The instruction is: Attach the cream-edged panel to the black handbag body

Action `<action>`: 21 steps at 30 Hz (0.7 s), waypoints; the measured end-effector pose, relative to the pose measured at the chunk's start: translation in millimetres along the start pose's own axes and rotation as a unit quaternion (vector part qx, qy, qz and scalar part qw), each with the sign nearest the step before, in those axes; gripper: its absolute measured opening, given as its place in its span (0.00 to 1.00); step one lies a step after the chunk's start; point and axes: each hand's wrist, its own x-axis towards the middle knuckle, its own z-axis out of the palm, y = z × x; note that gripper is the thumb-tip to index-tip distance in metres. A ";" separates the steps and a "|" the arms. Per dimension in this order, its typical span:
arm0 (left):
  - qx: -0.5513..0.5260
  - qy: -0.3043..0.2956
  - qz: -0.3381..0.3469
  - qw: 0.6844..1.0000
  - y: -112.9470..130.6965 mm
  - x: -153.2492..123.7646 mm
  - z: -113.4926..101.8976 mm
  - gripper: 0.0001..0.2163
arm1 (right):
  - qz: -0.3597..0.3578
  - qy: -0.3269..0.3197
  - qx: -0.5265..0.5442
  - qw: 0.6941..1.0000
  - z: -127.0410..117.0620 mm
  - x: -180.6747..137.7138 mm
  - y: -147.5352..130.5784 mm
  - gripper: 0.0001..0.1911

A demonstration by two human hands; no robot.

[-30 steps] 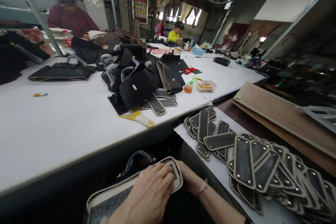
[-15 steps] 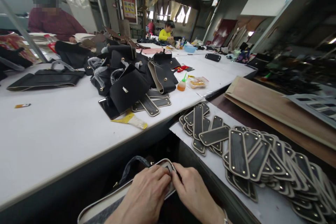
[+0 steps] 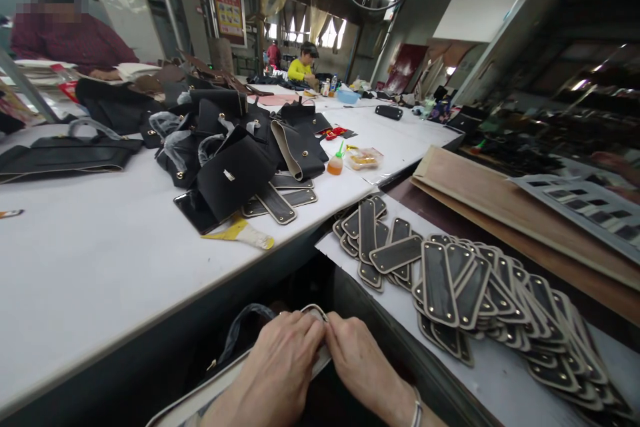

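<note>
Low in the gap between two work surfaces, both hands grip a black handbag [image 3: 227,373] with a pale edge and a plastic-wrapped handle [image 3: 239,330]. My left hand [image 3: 283,363] lies over the bag's end, its fingers curled and pressed on the rim. My right hand [image 3: 357,353] pinches the same pale rim from the right, thumb and fingers closed. The two hands meet at the bag's far corner. Most of the bag's body is hidden under the left hand and forearm.
Black bag bases [image 3: 440,283] with metal studs lie piled on the right. On the white table [image 3: 100,260] are black bags [image 3: 235,173], a phone [image 3: 195,212], a yellow-and-white brush [image 3: 243,233] and a glue bottle [image 3: 335,161]. Two people sit farther back.
My view has turned slightly right, so the table's things sit farther left. Both hands stay on the bag's rim and have drawn closer together at the corner.
</note>
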 end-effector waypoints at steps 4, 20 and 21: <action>-0.050 0.010 -0.019 0.999 -9.7 16.4 -12.3 0.14 | 0.031 0.047 0.155 0.986 -2.7 -5.5 -3.5 0.16; -0.222 -0.060 0.023 0.973 -66.7 58.3 -0.5 0.15 | 0.156 0.079 0.396 0.901 37.6 -19.3 0.0 0.24; -0.224 -0.057 0.024 0.973 -67.0 58.5 0.8 0.15 | 0.159 0.080 0.402 0.898 37.9 -19.8 -0.6 0.25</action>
